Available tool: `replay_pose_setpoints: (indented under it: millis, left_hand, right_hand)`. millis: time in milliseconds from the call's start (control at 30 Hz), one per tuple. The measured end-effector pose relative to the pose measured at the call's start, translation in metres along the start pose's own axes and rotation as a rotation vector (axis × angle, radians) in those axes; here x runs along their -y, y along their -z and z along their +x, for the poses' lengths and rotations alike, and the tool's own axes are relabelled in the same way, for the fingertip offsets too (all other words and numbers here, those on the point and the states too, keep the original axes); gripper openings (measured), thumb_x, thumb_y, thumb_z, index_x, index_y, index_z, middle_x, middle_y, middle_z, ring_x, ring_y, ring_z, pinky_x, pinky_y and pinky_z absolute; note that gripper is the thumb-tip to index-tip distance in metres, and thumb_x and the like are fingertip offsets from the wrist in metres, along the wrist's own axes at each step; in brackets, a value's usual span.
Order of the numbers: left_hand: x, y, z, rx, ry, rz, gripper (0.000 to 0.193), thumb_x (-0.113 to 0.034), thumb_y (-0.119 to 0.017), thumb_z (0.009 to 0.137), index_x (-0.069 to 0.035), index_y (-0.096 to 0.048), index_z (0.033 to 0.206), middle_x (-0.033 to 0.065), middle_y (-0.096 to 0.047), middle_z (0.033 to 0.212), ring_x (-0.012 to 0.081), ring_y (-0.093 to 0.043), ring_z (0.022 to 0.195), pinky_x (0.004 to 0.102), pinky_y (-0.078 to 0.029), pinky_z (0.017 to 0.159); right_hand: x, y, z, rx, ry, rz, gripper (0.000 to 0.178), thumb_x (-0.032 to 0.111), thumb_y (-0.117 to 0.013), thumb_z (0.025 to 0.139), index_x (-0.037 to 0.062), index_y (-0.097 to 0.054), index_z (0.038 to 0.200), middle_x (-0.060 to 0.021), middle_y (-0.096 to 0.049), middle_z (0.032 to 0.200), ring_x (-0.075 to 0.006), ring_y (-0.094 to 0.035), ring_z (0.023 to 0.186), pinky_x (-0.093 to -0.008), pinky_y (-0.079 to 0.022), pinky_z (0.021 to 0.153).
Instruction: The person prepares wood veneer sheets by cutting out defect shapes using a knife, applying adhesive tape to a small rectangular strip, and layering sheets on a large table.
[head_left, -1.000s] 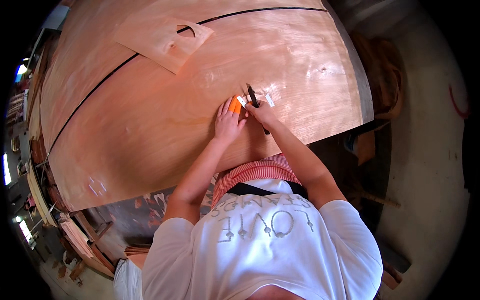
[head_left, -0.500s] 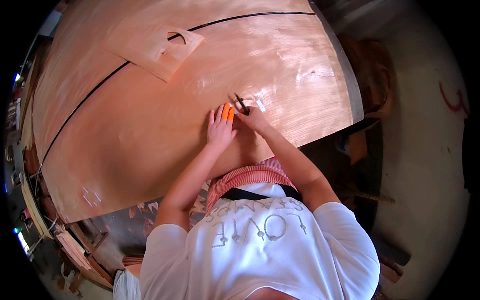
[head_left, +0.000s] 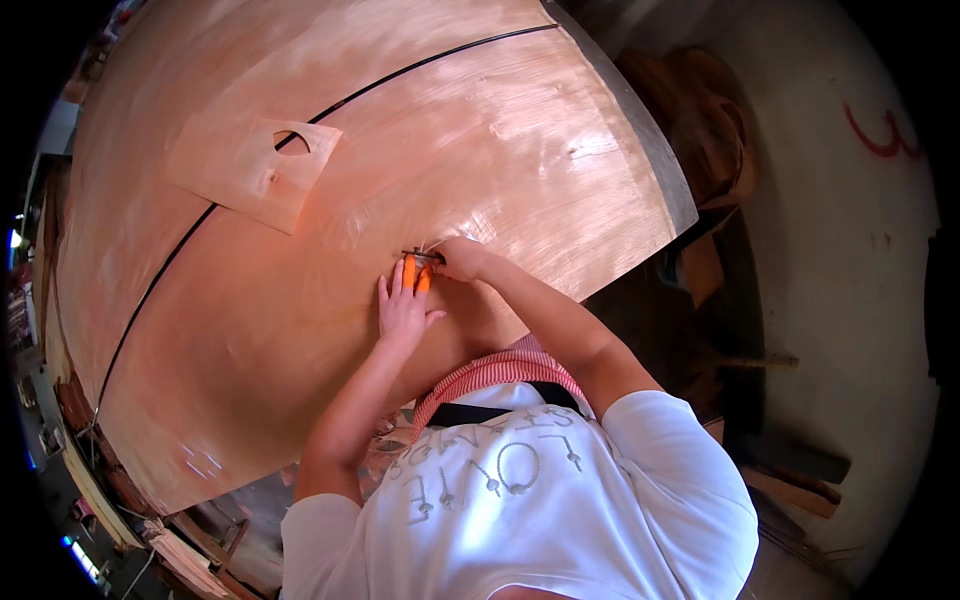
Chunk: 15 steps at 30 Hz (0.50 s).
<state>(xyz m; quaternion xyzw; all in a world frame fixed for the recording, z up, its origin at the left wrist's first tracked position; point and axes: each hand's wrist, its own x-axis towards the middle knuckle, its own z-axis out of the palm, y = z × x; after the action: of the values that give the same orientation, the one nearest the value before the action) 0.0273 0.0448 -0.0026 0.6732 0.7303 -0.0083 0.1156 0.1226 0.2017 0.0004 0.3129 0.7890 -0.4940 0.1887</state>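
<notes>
A large pale wood veneer sheet (head_left: 520,170) spreads in front of me. My left hand (head_left: 405,305) lies on it with the fingers stretched out; two of them wear orange finger covers. Just to its right, my right hand (head_left: 462,258) is closed around a dark slim tool (head_left: 425,256), which points left across the left fingertips. Its exact kind and working edge are too small to make out. Further off and to the left lies a loose veneer piece (head_left: 240,175) with a rounded hole near one corner.
A thin black strip (head_left: 375,88) curves across the sheet and passes under the loose piece. Short white strips (head_left: 203,463) lie near the sheet's front left corner. Brown veneer scraps (head_left: 700,130) are heaped beyond the right edge, beside a pale wall (head_left: 830,250) with a red mark.
My right hand has turned the tool from pointing away to pointing left, over the left fingertips. The view has shifted, so both hands appear lower and further left.
</notes>
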Motion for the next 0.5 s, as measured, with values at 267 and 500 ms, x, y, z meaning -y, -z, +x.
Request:
replay_pose_setpoints:
  millis: [267,500]
  left_hand:
    - [-0.005,0.013,0.003,-0.006,0.000,-0.018,0.078,-0.046,-0.068,0.063,-0.010,-0.041,0.126,0.0164,-0.034,0.132,0.0292,-0.029,0.124,0.0538,-0.023,0.097]
    - [0.003,0.012,0.007,-0.041,-0.030,-0.192,0.070,-0.039,-0.069,0.066,-0.012,-0.043,0.124,0.0147,-0.030,0.135,0.0284,-0.028,0.125,0.0504,-0.024,0.099]
  right_hand:
    - [-0.057,0.025,-0.011,-0.101,0.050,0.294,0.018,0.016,-0.055,0.073,0.0008,-0.060,0.080,-0.0085,-0.060,0.066,-0.0149,-0.055,0.057,-0.0289,-0.045,0.056]
    - [-0.109,0.038,-0.084,-0.273,-0.113,0.768,0.018,0.019,-0.054,0.084,0.0045,-0.059,0.093,0.0018,-0.058,0.069,-0.0038,-0.043,0.055,-0.0182,-0.033,0.049]
